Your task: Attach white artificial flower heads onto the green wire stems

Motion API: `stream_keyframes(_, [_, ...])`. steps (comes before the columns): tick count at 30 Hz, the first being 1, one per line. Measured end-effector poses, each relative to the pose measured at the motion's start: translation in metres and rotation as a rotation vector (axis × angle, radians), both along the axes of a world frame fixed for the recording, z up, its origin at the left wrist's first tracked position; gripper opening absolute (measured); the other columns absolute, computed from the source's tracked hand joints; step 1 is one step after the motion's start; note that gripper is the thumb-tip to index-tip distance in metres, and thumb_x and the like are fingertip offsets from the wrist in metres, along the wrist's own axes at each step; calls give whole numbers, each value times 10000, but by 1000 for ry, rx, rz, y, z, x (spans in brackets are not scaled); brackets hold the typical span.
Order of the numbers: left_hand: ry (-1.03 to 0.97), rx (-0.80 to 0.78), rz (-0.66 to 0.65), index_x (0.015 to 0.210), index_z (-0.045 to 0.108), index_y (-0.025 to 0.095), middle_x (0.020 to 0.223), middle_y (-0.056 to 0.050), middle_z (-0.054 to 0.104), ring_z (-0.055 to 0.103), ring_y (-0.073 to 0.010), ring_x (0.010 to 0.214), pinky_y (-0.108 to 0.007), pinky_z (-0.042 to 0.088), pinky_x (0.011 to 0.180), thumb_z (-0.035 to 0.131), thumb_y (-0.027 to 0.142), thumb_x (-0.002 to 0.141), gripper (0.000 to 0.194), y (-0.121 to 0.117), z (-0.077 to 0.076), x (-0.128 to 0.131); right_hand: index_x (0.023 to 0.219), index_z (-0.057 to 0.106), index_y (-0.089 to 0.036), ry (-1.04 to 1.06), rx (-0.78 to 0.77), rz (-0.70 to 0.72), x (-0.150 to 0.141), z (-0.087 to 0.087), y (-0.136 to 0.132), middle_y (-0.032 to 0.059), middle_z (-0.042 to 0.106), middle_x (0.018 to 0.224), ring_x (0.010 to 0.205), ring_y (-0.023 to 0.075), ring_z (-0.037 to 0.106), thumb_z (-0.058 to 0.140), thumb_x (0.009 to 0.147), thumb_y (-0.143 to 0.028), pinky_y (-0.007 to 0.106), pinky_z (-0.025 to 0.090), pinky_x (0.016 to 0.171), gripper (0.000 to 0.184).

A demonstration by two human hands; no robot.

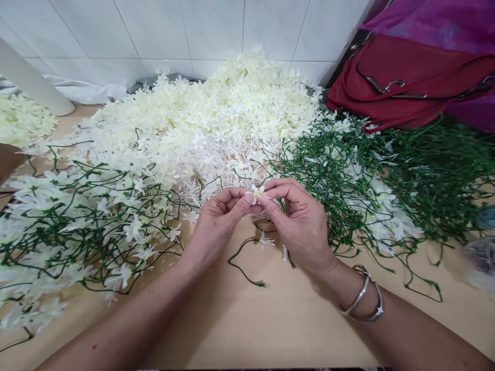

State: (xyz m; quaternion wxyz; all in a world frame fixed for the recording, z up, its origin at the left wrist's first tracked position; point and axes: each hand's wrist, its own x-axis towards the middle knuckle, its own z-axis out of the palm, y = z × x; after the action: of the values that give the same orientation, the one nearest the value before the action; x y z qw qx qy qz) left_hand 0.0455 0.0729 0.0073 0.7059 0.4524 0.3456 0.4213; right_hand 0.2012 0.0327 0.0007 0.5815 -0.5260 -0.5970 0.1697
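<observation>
Between my two hands is a small white artificial flower (257,194), pinched from both sides by thumbs and forefingers. My left hand (220,216) grips its left edge, and my right hand (296,219) holds it from the right, partly hiding it. Just below them a green stem (242,265) with white stamens at its upper end lies on the table. Beyond my fingers spreads a heap of loose white blossoms (240,103), with white stamens (193,167) in front of it.
Assembled flowers on green stems (77,232) are piled at the left. Tangled green stems (336,180) lie at the right. A red handbag (410,77) stands at the back right, and a white tube (34,77) leans at the back left. Behind is a tiled wall (216,31).
</observation>
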Motion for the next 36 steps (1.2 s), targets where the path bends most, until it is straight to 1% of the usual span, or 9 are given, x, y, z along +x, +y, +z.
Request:
stream_keyframes(6, [26,73,55,903,704,204,803,12,790,774,-168,793,-322,608,900,897,410,791,303,-2,0,3,863,712,-237,11,-49,5,-2,0,0,44,723,1014,993,202,696,699,928,-138,381,557,925,119])
stream_keyframes(10, [16,97,85,895,694,205,790,18,781,767,-159,788,-300,603,870,895,397,797,295,-5,1,4,871,701,-245,-139,47,-29,-1,3,-2,39,723,1000,933,194,702,683,944,-135,378,566,895,133])
stream_keyframes(15, [22,54,11,888,729,194,841,-12,792,761,-165,819,-320,598,910,865,404,833,256,-4,-1,5,891,692,-257,-243,146,-63,2,4,-2,38,724,981,926,203,706,655,960,-129,385,575,857,150])
stream_keyframes(20, [-22,79,44,921,748,212,901,5,772,728,-132,875,-268,569,926,837,358,878,176,-3,-4,3,887,706,-249,-200,119,-34,3,3,1,32,725,970,921,191,708,670,950,-118,363,576,850,150])
stream_keyframes(24, [-27,71,37,920,757,206,919,-11,771,734,-150,938,-292,550,999,747,417,959,215,-3,-3,0,913,728,-258,-199,132,-25,3,3,0,36,737,988,931,194,715,662,958,-118,372,579,866,160])
stream_keyframes(28, [-92,-39,11,957,780,220,903,-3,789,743,-144,861,-283,575,919,866,371,849,205,1,-5,-2,914,740,-273,-201,141,-6,1,4,-3,32,752,972,922,202,723,675,949,-121,386,587,860,169])
stream_keyframes(32, [-138,-132,-61,889,790,213,907,-15,794,737,-138,868,-287,561,951,923,327,774,210,6,-6,-3,872,744,-271,-129,87,-7,2,6,-3,29,763,964,917,208,724,704,932,-141,393,594,854,148])
stream_keyframes(34, [-134,-137,-100,866,786,217,904,-11,785,724,-135,869,-287,554,953,917,316,780,186,7,-4,-5,865,750,-267,-101,46,32,5,8,-2,28,770,959,929,208,726,719,922,-145,392,592,870,138])
stream_keyframes(36, [-100,-75,-127,871,783,218,899,-8,767,699,-127,865,-267,545,925,881,319,826,148,7,-2,-6,876,759,-264,-81,18,81,8,8,-1,26,773,953,947,207,726,733,914,-149,389,586,885,125])
